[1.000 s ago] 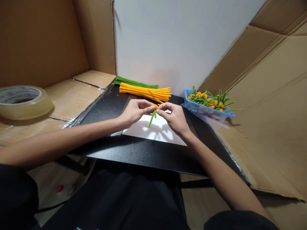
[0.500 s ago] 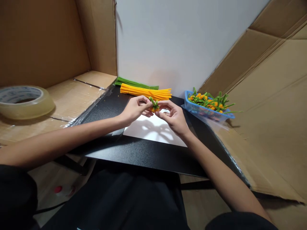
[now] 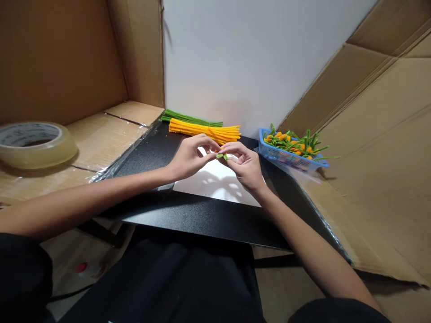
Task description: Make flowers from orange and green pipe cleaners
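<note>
My left hand and my right hand meet in mid-air above a white paper sheet. Their fingertips pinch a small pipe-cleaner flower. Only a short green bit of it shows, and the rest is hidden by my fingers. Behind my hands lie a bundle of orange-yellow pipe cleaners and a thinner bundle of green pipe cleaners. To the right, a blue plastic basket holds several finished orange-and-green pipe-cleaner flowers.
The paper lies on a black board bordered by flattened cardboard and a white wall behind. A roll of clear packing tape lies on the cardboard at far left. My dark clothing fills the bottom of the view.
The piece has turned in my fingers. Its green stem hung downward, then pointed upward, and now most of it is hidden between my fingertips. My hands have drawn closer together.
</note>
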Motion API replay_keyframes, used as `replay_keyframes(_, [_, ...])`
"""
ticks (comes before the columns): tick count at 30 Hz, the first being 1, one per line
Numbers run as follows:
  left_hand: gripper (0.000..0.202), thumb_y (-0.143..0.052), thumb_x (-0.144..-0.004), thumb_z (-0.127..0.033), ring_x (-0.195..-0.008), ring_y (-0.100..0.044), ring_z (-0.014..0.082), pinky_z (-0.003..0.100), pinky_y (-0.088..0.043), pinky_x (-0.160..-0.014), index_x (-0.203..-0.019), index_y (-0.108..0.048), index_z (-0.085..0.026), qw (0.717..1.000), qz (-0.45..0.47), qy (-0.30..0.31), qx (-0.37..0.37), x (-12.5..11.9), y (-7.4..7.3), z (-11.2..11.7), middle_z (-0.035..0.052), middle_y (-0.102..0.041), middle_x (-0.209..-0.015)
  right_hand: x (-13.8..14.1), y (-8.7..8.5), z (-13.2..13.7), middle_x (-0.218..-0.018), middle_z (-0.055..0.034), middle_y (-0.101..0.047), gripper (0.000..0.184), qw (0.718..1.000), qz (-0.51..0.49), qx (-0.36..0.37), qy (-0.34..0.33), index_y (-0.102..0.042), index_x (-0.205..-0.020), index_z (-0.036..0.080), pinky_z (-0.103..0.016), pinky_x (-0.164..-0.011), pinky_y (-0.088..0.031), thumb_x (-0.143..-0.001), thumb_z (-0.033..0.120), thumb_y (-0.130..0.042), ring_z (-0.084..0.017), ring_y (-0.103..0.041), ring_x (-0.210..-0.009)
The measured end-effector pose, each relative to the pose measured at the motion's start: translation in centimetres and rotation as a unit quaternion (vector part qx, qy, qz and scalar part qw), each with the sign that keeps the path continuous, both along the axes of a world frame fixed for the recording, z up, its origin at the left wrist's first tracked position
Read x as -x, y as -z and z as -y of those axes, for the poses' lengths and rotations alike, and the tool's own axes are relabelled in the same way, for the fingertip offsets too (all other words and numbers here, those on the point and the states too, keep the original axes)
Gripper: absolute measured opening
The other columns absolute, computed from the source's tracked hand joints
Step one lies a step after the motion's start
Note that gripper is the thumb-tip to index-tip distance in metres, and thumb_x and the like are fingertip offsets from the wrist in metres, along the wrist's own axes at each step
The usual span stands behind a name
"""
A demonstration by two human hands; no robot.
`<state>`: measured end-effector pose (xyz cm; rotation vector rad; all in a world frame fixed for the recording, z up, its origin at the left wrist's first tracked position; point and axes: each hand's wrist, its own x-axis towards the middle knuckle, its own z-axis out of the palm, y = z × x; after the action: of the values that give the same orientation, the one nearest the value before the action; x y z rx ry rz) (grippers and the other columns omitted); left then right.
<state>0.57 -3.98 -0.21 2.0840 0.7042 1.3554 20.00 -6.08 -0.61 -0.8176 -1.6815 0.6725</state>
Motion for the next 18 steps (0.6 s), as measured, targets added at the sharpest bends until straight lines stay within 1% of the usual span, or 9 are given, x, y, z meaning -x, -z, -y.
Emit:
replay_keyframes(5, [0.025,-0.072,-0.087,-0.041,-0.08,-0.063,0.0136,0.021,-0.051,-0.063,-0.087,-0.074,-0.017,1.0,-0.014,0.016,-0.009,0.05,0.08,-0.3,0.0068,-0.069,-0.092,-0.02,-0.03,0.1,-0.097,-0.0037,-0.067,0.027,0.999,-0.028,0.018,-0.032,-0.072,-0.08,0.024,-0.039,-0.088,-0.058,-0.071,0.044,-0.087,-0.021,-0.066,-0.101])
replay_keyframes(9, [0.029,-0.07,-0.089,-0.045,-0.082,-0.062,0.0143,0.022,-0.052,-0.065,-0.087,-0.071,-0.016,0.999,-0.01,0.018,-0.04,-0.13,0.3,-0.23,0.0071,-0.067,-0.092,0.25,0.09,0.31,-0.098,-0.0021,-0.068,0.029,0.995,-0.061,0.062,-0.049,-0.07,-0.081,0.022,-0.036,-0.079,-0.059,-0.071,0.043,-0.088,-0.016,-0.067,-0.084])
replay_keyframes(11, [0.028,-0.069,-0.09,-0.044,-0.083,-0.062,0.0146,0.023,-0.054,-0.067,-0.087,-0.069,-0.016,0.999,0.0,0.02,-0.044,-0.27,0.5,-0.18,0.0072,-0.065,-0.093,0.4,0.23,0.32,-0.1,-0.0027,-0.07,0.029,0.993,-0.073,0.081,-0.048,-0.071,-0.083,0.022,-0.036,-0.079,-0.06,-0.074,0.045,-0.085,-0.015,-0.067,-0.08])
replay_keyframes(14, [0.027,-0.069,-0.09,-0.044,-0.085,-0.061,0.0149,0.024,-0.056,-0.069,-0.087,-0.067,-0.017,0.999,0.021,0.024,-0.03,-0.44,0.76,-0.17,0.0068,-0.062,-0.095,0.51,0.46,0.16,-0.103,-0.0048,-0.073,0.03,0.99,-0.091,0.099,-0.04,-0.074,-0.086,0.022,-0.039,-0.083,-0.062,-0.075,0.048,-0.085,-0.018,-0.069,-0.085])
replay_keyframes(18, [0.023,-0.069,-0.089,-0.041,-0.089,-0.06,0.0154,0.025,-0.057,-0.073,-0.086,-0.066,-0.018,0.998,0.041,0.038,-0.013,-0.53,0.82,-0.23,0.0057,-0.061,-0.095,0.53,0.63,-0.12,-0.108,-0.006,-0.075,0.031,0.985,-0.112,0.12,-0.048,-0.077,-0.088,0.022,-0.042,-0.088,-0.062,-0.072,0.047,-0.086,-0.02,-0.071,-0.091])
